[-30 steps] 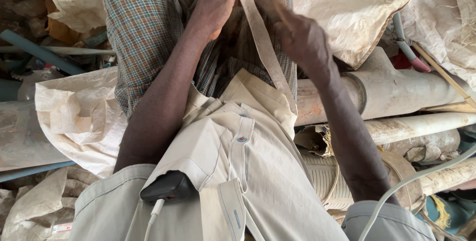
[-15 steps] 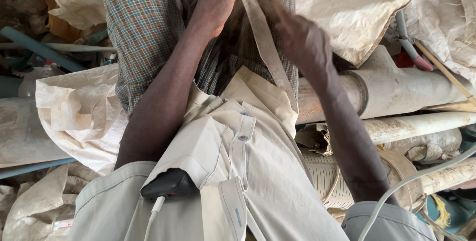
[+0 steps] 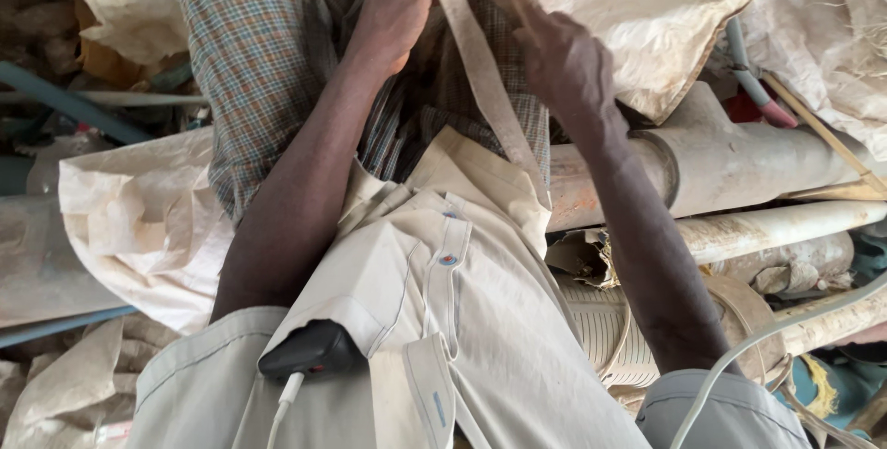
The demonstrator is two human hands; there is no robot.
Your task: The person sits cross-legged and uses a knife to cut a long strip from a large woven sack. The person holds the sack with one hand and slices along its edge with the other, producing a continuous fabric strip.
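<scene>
My left hand (image 3: 395, 7) is at the top of the view, closed around the upper end of a flat pale strip (image 3: 482, 79) that runs down toward my lap. To its right, my right hand (image 3: 564, 66) has its fingers curled against the same strip and looks blurred. The top of the strip and whatever it joins are cut off by the frame edge. Below the hands are my checked wrap (image 3: 240, 52) and beige shirt (image 3: 434, 320). A black device (image 3: 309, 352) with a white cable sits in my shirt pocket.
Dusty white pipes (image 3: 739, 167) lie stacked at the right, with a ribbed pipe (image 3: 601, 338) below them. Woven white sacks (image 3: 129, 218) lie at the left and top right. A blue pipe (image 3: 65, 103) crosses the upper left.
Both hands have stayed at the top on the strip. The right hand has shifted slightly and is now motion-blurred.
</scene>
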